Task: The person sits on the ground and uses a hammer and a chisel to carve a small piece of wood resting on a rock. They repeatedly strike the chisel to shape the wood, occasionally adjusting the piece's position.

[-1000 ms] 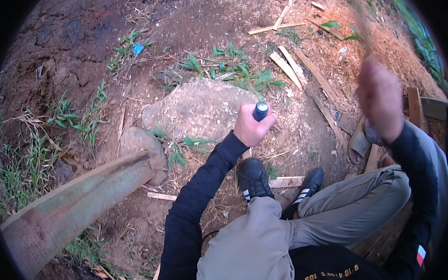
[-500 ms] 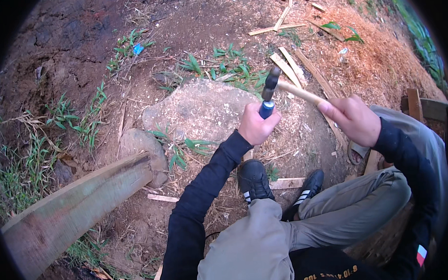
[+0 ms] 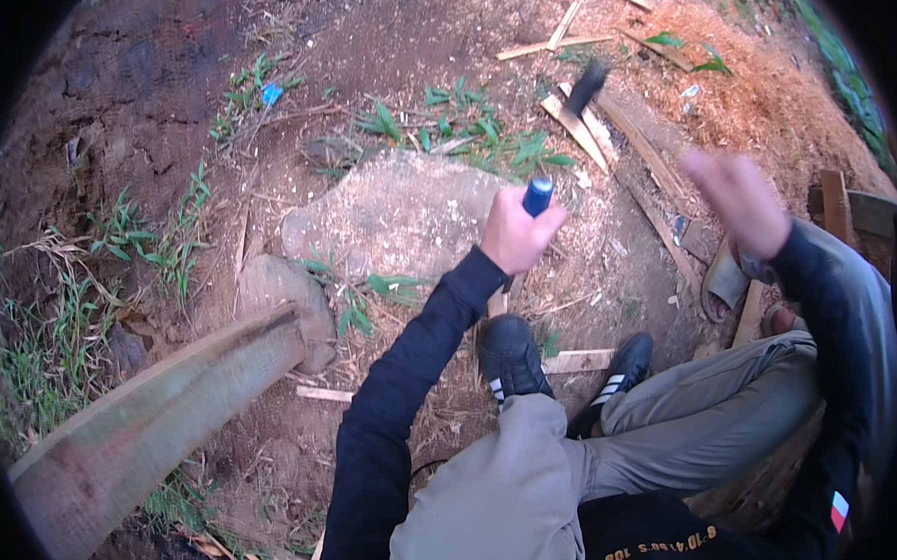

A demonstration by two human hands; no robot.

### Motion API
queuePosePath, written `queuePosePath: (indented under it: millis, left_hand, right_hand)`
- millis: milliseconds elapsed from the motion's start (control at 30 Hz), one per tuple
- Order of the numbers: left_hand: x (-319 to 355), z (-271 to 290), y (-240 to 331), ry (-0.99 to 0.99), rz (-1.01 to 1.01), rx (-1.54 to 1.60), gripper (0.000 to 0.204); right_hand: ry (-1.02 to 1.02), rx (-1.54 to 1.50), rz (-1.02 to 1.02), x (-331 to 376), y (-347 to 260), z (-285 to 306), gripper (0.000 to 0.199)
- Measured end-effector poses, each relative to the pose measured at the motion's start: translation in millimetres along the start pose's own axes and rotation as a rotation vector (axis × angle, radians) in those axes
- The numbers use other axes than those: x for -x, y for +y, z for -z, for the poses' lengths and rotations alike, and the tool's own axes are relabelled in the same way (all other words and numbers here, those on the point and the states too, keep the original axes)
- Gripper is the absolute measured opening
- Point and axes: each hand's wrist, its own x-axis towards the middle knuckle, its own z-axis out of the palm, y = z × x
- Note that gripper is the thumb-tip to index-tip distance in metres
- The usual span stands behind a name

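Observation:
My left hand (image 3: 519,232) is closed around the upright blue handle of a chisel (image 3: 538,194). The handle's top end sticks out above my fist, and the blade is hidden below. A strip of pale wood (image 3: 498,300) shows just under that fist. To the right, my right hand (image 3: 740,199) grips a hammer, smeared by motion. The hammer's dark head (image 3: 587,88) is raised beyond the chisel and to its right, apart from it. Its wooden handle is too blurred to make out.
A flat stone (image 3: 396,212) lies ahead of my left hand. One thick plank (image 3: 164,403) reaches in from the left onto a smaller stone (image 3: 294,297). Wood strips (image 3: 653,151) and sawdust (image 3: 750,87) cover the far right. Another person's sandalled foot (image 3: 724,283) rests at right.
The hammer head has lifted off the chisel's top and swung away to the upper right. My right hand has risen slightly, while my left hand stays nearly in place.

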Motion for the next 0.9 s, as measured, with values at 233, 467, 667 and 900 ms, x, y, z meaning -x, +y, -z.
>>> queuePosePath:
  millis: [233,467,667,900]
  left_hand:
    - [-6.7,-0.7,-4.4,-0.021,-0.018,-0.034,0.024]
    - [2.0,5.6,-6.9,-0.018,0.025,-0.017,0.024]
    - [-4.1,-5.1,-2.3,-0.050,0.014,-0.072,0.023]
    - [-3.1,2.6,-6.9,-0.003,0.029,-0.060,0.022]
  right_hand:
    - [0.235,-0.044,0.259,-2.2,-9.1,11.3,0.046]
    - [0.053,-0.288,-0.162,-6.3,-29.5,25.5,0.042]
    - [0.053,-0.054,0.320,-5.0,4.7,8.6,0.033]
    - [0.047,-0.552,-0.159,-21.0,-41.7,56.2,0.045]
